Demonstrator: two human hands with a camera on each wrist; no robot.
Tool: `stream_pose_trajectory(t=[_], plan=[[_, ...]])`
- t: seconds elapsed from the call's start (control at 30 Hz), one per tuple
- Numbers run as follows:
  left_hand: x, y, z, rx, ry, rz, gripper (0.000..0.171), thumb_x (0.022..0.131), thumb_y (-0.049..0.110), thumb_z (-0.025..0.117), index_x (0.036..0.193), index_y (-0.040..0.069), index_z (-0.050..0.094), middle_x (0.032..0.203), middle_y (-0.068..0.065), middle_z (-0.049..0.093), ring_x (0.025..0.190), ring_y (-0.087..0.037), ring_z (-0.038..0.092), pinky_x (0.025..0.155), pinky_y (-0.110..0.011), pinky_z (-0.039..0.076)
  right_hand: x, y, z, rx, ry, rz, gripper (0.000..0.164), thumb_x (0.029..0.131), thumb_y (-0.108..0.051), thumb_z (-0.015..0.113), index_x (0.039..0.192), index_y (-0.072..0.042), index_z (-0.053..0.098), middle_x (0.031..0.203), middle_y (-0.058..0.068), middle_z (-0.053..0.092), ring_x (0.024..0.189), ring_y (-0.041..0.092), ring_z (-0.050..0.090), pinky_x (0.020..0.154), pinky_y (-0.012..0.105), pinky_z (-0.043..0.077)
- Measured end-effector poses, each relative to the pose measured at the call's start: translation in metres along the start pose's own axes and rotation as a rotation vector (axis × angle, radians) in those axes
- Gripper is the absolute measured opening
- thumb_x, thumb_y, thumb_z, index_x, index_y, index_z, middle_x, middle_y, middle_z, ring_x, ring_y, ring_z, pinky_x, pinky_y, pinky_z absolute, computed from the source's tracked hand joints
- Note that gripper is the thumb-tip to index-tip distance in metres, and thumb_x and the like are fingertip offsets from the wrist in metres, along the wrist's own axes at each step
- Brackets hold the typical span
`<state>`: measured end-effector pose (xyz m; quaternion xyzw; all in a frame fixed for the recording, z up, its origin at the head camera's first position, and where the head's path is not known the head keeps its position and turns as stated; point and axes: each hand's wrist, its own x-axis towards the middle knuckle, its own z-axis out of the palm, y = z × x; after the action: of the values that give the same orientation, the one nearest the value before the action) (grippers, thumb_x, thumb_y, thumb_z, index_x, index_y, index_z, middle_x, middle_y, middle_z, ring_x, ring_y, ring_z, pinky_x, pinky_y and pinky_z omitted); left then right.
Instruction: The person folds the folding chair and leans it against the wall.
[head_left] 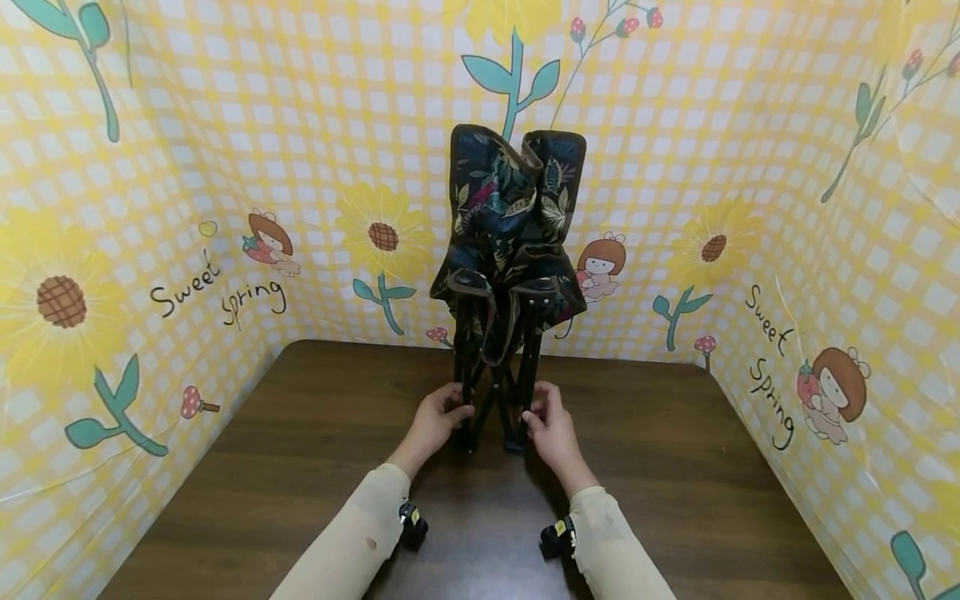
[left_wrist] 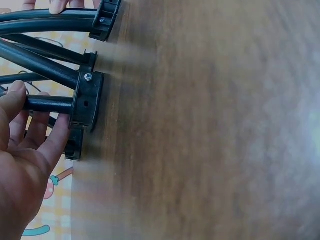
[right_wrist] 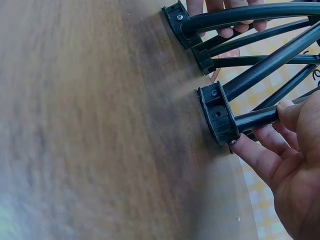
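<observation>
A small folding chair point(head_left: 498, 217) with dark leaf-patterned fabric stands partly folded on the brown table, its seat sagging between black tube legs. My left hand point(head_left: 438, 419) grips the left front leg low down, thumb on the near side. On the opposite side my right hand point(head_left: 552, 425) holds the right front leg at about the same height. In the left wrist view the left thumb and fingers wrap a black tube point(left_wrist: 50, 104) just above its plastic foot point(left_wrist: 88, 102). The right wrist view shows the right hand pinching another tube point(right_wrist: 257, 118) beside a screwed plastic foot point(right_wrist: 218, 114).
The wooden table point(head_left: 315, 475) reaches to a yellow checked cloth backdrop point(head_left: 360, 108) with sunflowers, behind and on both sides. The chair stands near the table's back edge. A black wrist camera point(head_left: 412, 527) sits on the left sleeve, another camera point(head_left: 557, 540) on the right.
</observation>
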<state>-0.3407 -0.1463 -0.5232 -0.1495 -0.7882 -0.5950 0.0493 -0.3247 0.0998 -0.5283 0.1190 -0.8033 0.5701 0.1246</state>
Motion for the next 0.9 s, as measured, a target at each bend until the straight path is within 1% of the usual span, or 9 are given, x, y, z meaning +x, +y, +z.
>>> stream_pose_trajectory(t=[0.2, 0.43, 0.67, 0.9], plan=[[0.0003, -0.0015, 0.0009, 0.015, -0.001, 0.008, 0.029, 0.097, 0.007, 0.070, 0.125, 0.000, 0.066, 0.101, -0.009, 0.068, 0.093, -0.017, 0.070, 0.074, -0.033, 0.062, 0.0007, 0.0015, 0.0004, -0.005, 0.003, -0.004, 0.050, 0.096, 0.007, 0.065, 0.136, -0.014, 0.045, 0.093, 0.016, 0.063, 0.081, 0.033, 0.067, 0.063, 0.031, 0.056], [0.0010, -0.0045, 0.0020, 0.022, 0.006, -0.005, 0.030, 0.097, 0.008, 0.070, 0.126, 0.002, 0.066, 0.102, -0.008, 0.068, 0.093, -0.018, 0.069, 0.075, -0.034, 0.062, 0.0017, 0.0031, 0.0006, -0.022, 0.000, 0.002, 0.050, 0.096, 0.005, 0.066, 0.137, -0.016, 0.045, 0.094, 0.015, 0.064, 0.079, 0.027, 0.066, 0.063, 0.032, 0.056], [0.0031, -0.0043, 0.0026, 0.042, 0.032, -0.002, 0.030, 0.097, 0.008, 0.070, 0.127, 0.003, 0.066, 0.100, -0.007, 0.069, 0.091, -0.017, 0.068, 0.073, -0.032, 0.062, 0.0050, 0.0026, 0.0014, -0.015, 0.005, -0.006, 0.050, 0.096, 0.005, 0.066, 0.137, -0.016, 0.045, 0.093, 0.015, 0.065, 0.080, 0.027, 0.067, 0.063, 0.031, 0.056], [0.0042, -0.0033, 0.0031, 0.074, 0.039, 0.025, 0.032, 0.098, 0.008, 0.069, 0.129, 0.000, 0.065, 0.099, -0.007, 0.070, 0.090, -0.017, 0.068, 0.073, -0.032, 0.061, 0.0075, 0.0027, 0.0020, -0.019, 0.005, -0.003, 0.050, 0.096, 0.006, 0.065, 0.138, -0.015, 0.045, 0.094, 0.014, 0.064, 0.085, 0.031, 0.069, 0.063, 0.031, 0.057]])
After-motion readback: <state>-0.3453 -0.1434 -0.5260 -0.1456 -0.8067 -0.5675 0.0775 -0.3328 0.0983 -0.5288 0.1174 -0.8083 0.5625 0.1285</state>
